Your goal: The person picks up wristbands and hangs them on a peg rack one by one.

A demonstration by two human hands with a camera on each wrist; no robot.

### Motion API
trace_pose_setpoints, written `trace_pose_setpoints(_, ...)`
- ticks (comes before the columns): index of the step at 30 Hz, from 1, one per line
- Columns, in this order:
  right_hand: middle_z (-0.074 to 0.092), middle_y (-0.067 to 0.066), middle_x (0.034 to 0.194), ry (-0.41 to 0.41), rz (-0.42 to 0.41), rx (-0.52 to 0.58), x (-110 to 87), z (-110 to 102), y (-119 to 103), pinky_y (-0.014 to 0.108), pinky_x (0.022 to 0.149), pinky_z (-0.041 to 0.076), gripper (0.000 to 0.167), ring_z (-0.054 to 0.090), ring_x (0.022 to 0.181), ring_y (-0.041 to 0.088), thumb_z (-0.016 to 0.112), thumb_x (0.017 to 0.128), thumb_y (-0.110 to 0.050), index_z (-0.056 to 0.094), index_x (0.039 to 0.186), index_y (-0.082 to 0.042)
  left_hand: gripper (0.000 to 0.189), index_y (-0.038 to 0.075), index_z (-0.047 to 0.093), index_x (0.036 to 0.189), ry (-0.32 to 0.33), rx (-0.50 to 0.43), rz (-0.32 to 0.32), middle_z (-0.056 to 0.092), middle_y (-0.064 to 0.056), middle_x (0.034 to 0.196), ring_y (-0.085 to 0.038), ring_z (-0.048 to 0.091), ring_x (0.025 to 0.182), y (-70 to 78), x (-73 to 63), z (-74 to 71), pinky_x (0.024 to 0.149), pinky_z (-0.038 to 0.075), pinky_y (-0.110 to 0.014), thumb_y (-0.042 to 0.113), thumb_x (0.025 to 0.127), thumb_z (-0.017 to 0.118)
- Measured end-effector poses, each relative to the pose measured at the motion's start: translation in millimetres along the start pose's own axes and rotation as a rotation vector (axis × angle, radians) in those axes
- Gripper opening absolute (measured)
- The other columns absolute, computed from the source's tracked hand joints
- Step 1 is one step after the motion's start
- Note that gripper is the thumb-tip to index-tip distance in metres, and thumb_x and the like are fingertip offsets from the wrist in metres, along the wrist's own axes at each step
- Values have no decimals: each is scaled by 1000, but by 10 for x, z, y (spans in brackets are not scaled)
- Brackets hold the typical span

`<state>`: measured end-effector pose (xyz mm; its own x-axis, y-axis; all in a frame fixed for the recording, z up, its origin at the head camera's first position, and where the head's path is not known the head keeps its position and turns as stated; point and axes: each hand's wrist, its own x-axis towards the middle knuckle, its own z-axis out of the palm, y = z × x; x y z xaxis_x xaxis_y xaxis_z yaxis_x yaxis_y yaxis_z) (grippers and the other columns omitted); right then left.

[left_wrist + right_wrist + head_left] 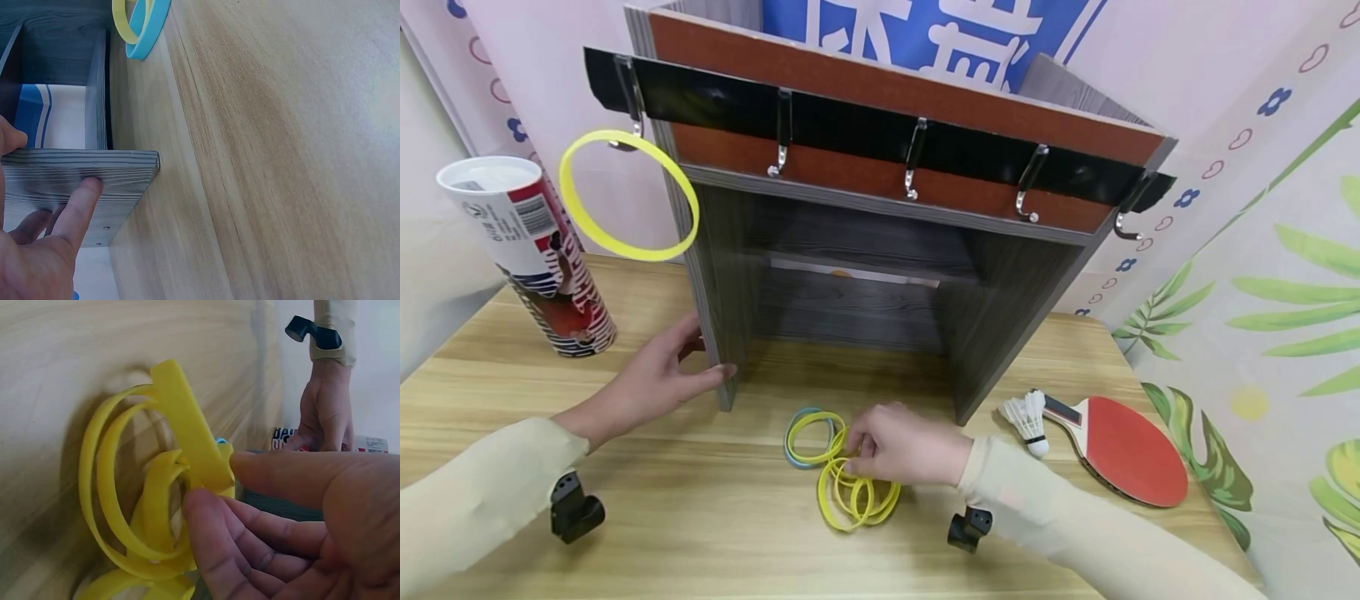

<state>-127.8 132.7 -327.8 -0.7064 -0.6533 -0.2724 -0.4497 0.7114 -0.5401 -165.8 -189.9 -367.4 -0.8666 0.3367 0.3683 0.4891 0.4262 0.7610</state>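
Observation:
My left hand (651, 385) grips the grey wooden side panel (718, 308) of a small cabinet near its bottom. In the left wrist view, the thumb and fingers lie on opposite faces of this board (128, 159). Between thumb and index finger, my right hand (910, 444) pinches a yellow wristband (187, 428). Under and around it, other yellow wristbands (825, 504) lie in a loose pile on the table, together with a blue wristband (788, 450). Another yellow wristband, a wide loop (632, 252), hangs from the leftmost hook.
Across the cabinet top runs a black strip (850, 125) with several metal hooks. A printed cylindrical can (553, 258) stands at the left. To the right lie a shuttlecock (1026, 421) and a red table tennis bat (1131, 454), near the table's edge.

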Motion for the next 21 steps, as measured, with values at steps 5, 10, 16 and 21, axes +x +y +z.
trace_pose_setpoints(5, 66, -3, 75, -5, 4, -38, 20, 60, 4, 16, 65, 46, 10, 51, 64, 0, 79, 91, -12, 77, 96, -3, 74, 7, 40, 160, -3, 2, -23, 56, -25, 150, 16, 52, 115, 2, -12, -5, 97, 39, 1, 0, 94, 72)
trace_pose_setpoints(10, 71, -1, 79, 2, 9, -27, 21, 76, 24, 16, 68, 48, 11, 53, 68, -1, 80, 90, -12, 77, 97, -3, 74, 7, 40, 160, -4, 2, -24, 55, -25, 151, 16, 51, 115, 9, -10, -1, 97, 38, 1, 0, 94, 72)
trace_pose_setpoints(16, 73, 3, 82, -12, -26, 43, -8, 31, 69, 14, 67, 51, 9, 56, 70, -2, 78, 90, -8, 76, 97, -2, 73, 5, 41, 159, 1, -2, 2, 56, -26, 150, 15, 52, 116, 13, 0, 6, 97, 39, 2, -3, 93, 72)
trace_pose_setpoints(21, 74, 5, 81, -33, -19, 167, -37, -34, 106, 16, 65, 54, 9, 59, 68, 1, 77, 90, -6, 76, 96, 0, 75, 8, 38, 161, -9, 8, -40, 54, -25, 153, 16, 51, 114, 18, -13, -9, 97, 38, 2, 1, 94, 72)
